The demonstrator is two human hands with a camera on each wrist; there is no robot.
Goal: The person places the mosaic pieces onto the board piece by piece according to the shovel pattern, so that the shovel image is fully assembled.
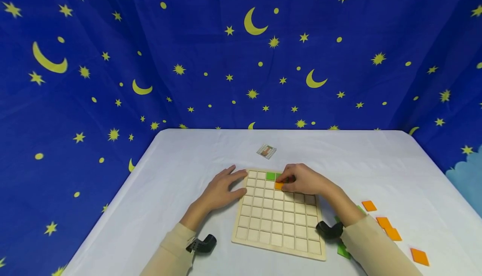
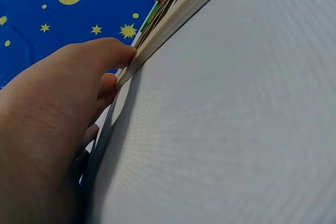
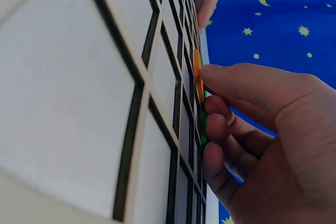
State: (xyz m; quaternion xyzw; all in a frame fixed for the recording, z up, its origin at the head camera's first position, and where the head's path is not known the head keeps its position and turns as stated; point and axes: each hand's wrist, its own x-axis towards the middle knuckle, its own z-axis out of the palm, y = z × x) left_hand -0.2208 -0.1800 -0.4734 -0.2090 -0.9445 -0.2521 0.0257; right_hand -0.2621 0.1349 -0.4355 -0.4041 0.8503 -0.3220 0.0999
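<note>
A pale wooden grid board [image 1: 277,226] lies on the white table. My left hand [image 1: 221,189] rests at its upper left edge, fingers spread, with the thumb and fingertips touching the rim; the left wrist view shows the thumb [image 2: 113,53] against the frame. With thumb and fingers, my right hand [image 1: 306,179] pinches an orange square tile [image 1: 279,185] at a second-row cell. The same orange tile [image 3: 198,74] appears edge-on beside the thumb in the right wrist view. One green tile [image 1: 270,176] sits in the top row; another beside it is partly hidden by the right fingers.
Several loose orange tiles [image 1: 419,256] lie to the right of the board. Green tiles [image 1: 342,249] show partly from beneath the right forearm. Behind the board is a small card [image 1: 266,151] with a grid pattern. A blue star-patterned cloth [image 1: 211,50] hangs around the table.
</note>
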